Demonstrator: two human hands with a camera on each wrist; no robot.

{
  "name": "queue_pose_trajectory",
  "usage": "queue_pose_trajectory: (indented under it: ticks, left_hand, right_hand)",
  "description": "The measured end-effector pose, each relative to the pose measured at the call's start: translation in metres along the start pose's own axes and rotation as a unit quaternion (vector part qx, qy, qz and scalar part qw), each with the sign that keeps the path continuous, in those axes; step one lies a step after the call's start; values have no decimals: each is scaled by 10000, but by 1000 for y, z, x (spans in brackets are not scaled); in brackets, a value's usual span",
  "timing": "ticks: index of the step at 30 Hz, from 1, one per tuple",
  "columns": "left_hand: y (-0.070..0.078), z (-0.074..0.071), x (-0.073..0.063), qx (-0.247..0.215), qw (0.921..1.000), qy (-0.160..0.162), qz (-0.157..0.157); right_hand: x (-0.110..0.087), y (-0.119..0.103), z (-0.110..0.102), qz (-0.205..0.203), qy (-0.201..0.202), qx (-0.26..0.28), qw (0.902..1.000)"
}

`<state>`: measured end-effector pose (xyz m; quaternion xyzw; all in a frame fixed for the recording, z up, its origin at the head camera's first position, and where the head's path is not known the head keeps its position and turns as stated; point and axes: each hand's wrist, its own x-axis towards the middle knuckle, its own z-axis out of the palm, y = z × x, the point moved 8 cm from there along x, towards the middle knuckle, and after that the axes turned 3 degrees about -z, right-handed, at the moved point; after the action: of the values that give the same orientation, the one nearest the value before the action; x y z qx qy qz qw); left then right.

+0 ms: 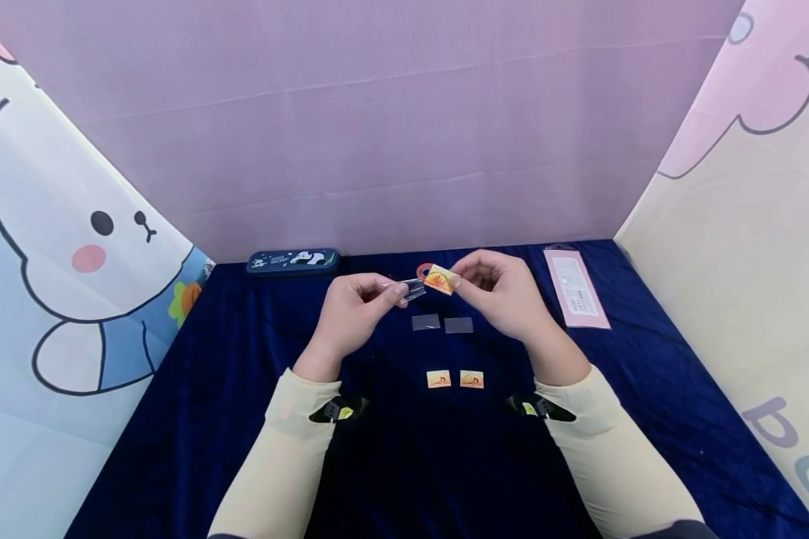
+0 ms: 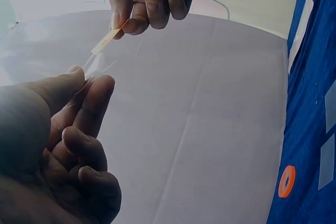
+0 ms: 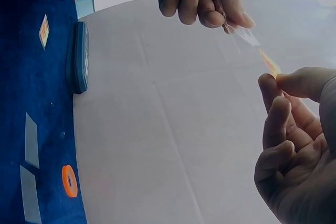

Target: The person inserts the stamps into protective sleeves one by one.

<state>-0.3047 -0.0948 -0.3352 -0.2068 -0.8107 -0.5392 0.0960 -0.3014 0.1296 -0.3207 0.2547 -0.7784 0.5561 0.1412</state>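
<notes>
- A small orange picture card (image 1: pixel 439 280) is being pinched by the right hand (image 1: pixel 502 292) between thumb and forefinger, raised above the dark blue cloth (image 1: pixel 404 464) at mid-table.
- A clear plastic sleeve (image 1: pixel 413 289) is being pinched by the left hand (image 1: pixel 353 311) at its near end, its free end being pointed toward the card.
- The deciding relation is the line between the two — the sleeve's long axis is running left to right, and the card is being held just to the right of its free end, close to it or touching; which of the two cannot be told from the head view.
- In the left wrist view the card (image 2: pixel 107 39) is being seen edge-on just above the sleeve (image 2: pixel 97 65), the two lying nearly in one line; the right wrist view is showing the same pairing from the other side, card (image 3: pixel 270 64) below sleeve (image 3: pixel 245 35).
- Neither hand is nearer than the other — each thing is being held at the fingertips, between the two hands, well above the cloth.
- Whether the sleeve's mouth is being spread apart cannot be told.
- On the cloth below, two more clear sleeves (image 1: pixel 441 323) are being left side by side, with two more cards (image 1: pixel 455 379) nearer the person; a panda pencil case (image 1: pixel 293 261) and a pink packet (image 1: pixel 575 288) are lying at the far edge.
</notes>
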Motion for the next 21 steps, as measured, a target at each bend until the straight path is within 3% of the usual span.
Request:
queue_pose_trajectory:
  ticks: [21]
  left_hand:
    - [1, 3, 0, -17, 10000, -43, -78]
  right_hand:
    - [0, 0, 3, 13, -83, -143, 9999]
